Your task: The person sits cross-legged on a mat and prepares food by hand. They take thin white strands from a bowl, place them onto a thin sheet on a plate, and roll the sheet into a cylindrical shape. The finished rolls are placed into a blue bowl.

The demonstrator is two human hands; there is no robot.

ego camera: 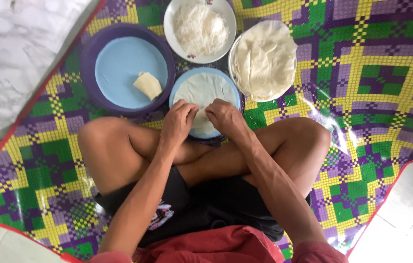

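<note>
A thin white wrapper [205, 90] lies flat on a small blue plate [179, 84] in front of my crossed legs. My left hand [178, 122] and my right hand [225, 117] rest side by side on the wrapper's near edge, fingers curled and pinching it. What lies under the fingers is hidden. A finished pale roll [148, 85] sits on a light blue tray with a purple rim [118, 63] to the left.
A white bowl of thin white noodles [199, 28] stands at the back. A plate stacked with wrappers [264, 58] is at the back right. Everything sits on a purple, yellow and green woven mat [372, 78] over a white tiled floor [11, 48].
</note>
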